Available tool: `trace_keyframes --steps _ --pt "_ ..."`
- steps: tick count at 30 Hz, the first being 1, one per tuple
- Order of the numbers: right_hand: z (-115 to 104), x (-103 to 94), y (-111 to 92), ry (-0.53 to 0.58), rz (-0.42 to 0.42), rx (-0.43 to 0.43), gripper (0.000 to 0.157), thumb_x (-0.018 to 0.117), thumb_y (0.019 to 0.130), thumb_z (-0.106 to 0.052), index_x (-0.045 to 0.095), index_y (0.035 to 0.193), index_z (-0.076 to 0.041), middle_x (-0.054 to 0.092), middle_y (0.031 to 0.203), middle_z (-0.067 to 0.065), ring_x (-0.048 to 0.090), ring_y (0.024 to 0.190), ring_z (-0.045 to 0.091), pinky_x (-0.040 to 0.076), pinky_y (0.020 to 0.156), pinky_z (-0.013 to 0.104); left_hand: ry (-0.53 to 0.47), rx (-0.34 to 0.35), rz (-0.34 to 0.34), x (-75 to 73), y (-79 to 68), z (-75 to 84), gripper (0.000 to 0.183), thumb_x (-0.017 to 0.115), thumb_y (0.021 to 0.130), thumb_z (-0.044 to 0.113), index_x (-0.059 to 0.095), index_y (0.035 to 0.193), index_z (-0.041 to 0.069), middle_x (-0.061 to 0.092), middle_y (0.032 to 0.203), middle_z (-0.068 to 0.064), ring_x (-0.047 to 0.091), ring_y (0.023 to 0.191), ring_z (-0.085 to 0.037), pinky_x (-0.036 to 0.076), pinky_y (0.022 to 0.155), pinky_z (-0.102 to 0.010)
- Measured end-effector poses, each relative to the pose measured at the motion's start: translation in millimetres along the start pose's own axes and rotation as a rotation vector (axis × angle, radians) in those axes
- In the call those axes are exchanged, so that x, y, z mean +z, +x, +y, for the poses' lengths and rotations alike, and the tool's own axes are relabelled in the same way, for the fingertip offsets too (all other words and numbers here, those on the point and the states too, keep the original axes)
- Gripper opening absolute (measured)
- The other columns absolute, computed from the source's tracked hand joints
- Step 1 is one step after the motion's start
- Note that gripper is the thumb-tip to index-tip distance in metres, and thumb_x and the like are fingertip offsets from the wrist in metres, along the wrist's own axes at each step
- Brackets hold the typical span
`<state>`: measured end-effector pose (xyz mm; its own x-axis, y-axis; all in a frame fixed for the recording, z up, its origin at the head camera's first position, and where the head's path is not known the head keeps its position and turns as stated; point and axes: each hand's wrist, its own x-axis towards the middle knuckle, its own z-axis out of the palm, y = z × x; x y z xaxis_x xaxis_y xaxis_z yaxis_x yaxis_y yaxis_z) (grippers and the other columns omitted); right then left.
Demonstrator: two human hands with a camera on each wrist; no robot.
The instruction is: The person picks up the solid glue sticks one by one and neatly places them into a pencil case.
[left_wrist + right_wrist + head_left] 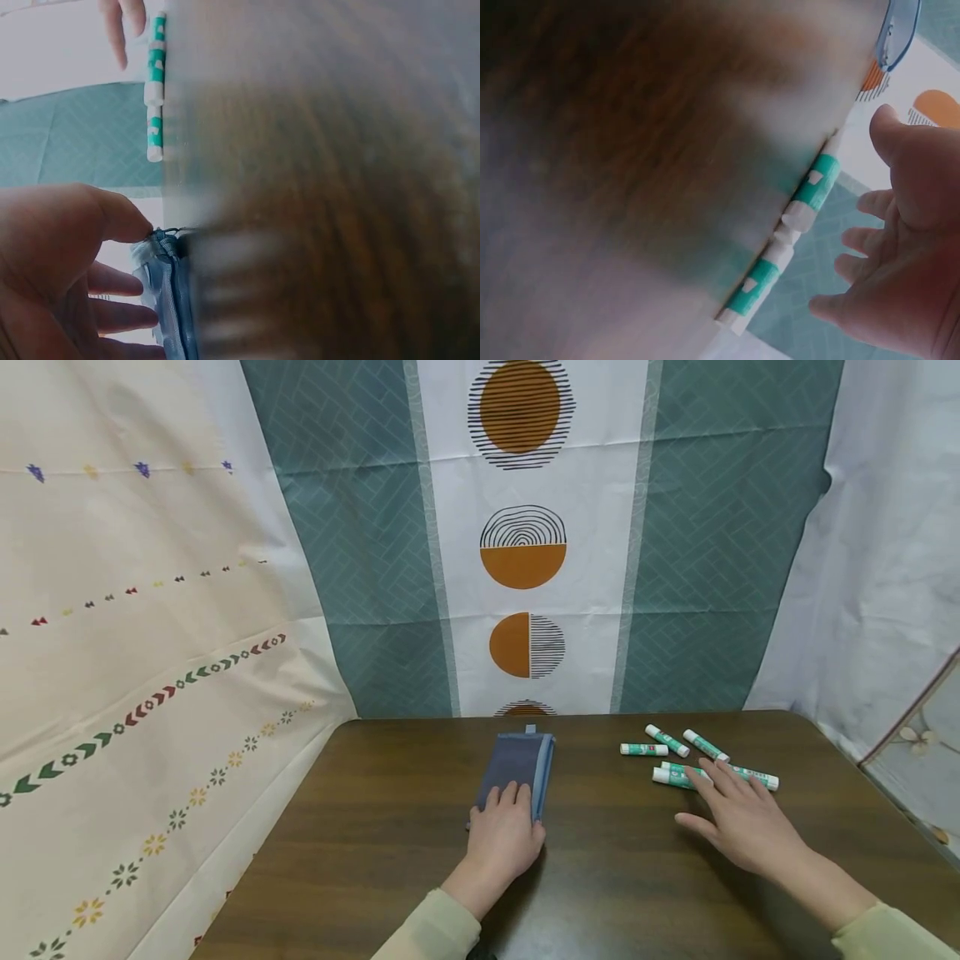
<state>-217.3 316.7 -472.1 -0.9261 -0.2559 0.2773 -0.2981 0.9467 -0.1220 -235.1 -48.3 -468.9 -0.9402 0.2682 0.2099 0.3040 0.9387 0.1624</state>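
A dark blue zippered pouch [514, 762] lies flat on the table, its lighter blue zip edge along the right side. My left hand [501, 837] rests on the near end of this pouch, fingers extended over the top and thumb at the zip-side corner. In the left wrist view the thumb meets the pouch [169, 300] near its zip end. Several white glue sticks with green labels [643, 749] lie loosely grouped at the right. Over the nearest of them my right hand [742, 818] is spread, holding nothing, and partly hides some glue sticks. The right wrist view shows glue sticks [814, 184] beyond the fingers, apart from them.
The brown wooden table [375, 827] ends at a patterned green and white curtain [375, 527] behind. Cream patterned cloth [150, 693] hangs on the left, white cloth [885, 527] on the right. A small dark object [480, 952] shows at the bottom edge.
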Motion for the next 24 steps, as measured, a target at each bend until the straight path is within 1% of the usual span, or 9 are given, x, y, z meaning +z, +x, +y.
trace_keyframes --steps 4,7,9,12,18,24 --pt "5 0.4 -1 -0.001 -0.005 0.010 0.081 0.071 0.104 -0.055 0.051 0.158 0.002 0.043 0.165 0.035 0.036 0.154 0.057 0.027 0.117 0.081 0.003 -0.011 0.032 0.8 1.7 0.5 0.052 0.076 0.102 0.038 0.067 0.140 0.003 0.068 0.144 -0.018 0.064 0.131 -0.042 0.057 0.095 -0.069" --pt "9 1.5 -1 -0.009 -0.002 0.014 0.080 0.073 0.103 -0.054 0.053 0.156 0.003 0.044 0.163 0.035 0.037 0.153 0.056 0.028 0.116 0.081 0.025 -0.019 0.080 2.1 3.2 0.5 0.051 0.079 0.101 0.041 0.068 0.132 0.002 0.072 0.131 -0.017 0.070 0.117 -0.037 0.061 0.085 -0.062" --pt "11 2.6 -1 -0.011 0.000 0.017 0.079 0.074 0.102 -0.053 0.055 0.154 0.004 0.045 0.163 0.035 0.037 0.153 0.056 0.028 0.116 0.081 0.040 -0.026 0.106 2.8 3.9 0.2 0.050 0.080 0.100 0.043 0.067 0.128 0.003 0.073 0.122 -0.015 0.071 0.107 -0.034 0.062 0.078 -0.057" --pt "14 3.6 -1 -0.010 -0.003 0.023 0.078 0.075 0.102 -0.052 0.056 0.153 0.004 0.045 0.162 0.036 0.038 0.152 0.056 0.028 0.115 0.082 0.050 -0.033 0.117 3.7 4.7 -0.7 0.049 0.081 0.100 0.042 0.068 0.125 0.003 0.073 0.116 -0.013 0.071 0.099 -0.032 0.062 0.072 -0.053" --pt "18 4.1 0 -0.017 -0.010 0.031 0.076 0.075 0.102 -0.052 0.058 0.151 0.004 0.045 0.162 0.036 0.039 0.152 0.057 0.029 0.115 0.082 0.051 -0.041 0.084 3.7 6.9 -2.7 0.042 0.077 0.101 0.039 0.074 0.120 0.002 0.075 0.121 -0.014 0.072 0.102 -0.033 0.063 0.076 -0.054" --pt "19 3.6 0 -0.031 0.001 0.023 0.072 0.078 0.101 -0.049 0.061 0.147 0.004 0.047 0.160 0.036 0.042 0.149 0.058 0.031 0.114 0.082 0.048 -0.039 0.062 3.1 6.4 -4.6 0.033 0.074 0.103 0.036 0.080 0.118 0.007 0.075 0.127 -0.012 0.072 0.109 -0.034 0.062 0.080 -0.057"
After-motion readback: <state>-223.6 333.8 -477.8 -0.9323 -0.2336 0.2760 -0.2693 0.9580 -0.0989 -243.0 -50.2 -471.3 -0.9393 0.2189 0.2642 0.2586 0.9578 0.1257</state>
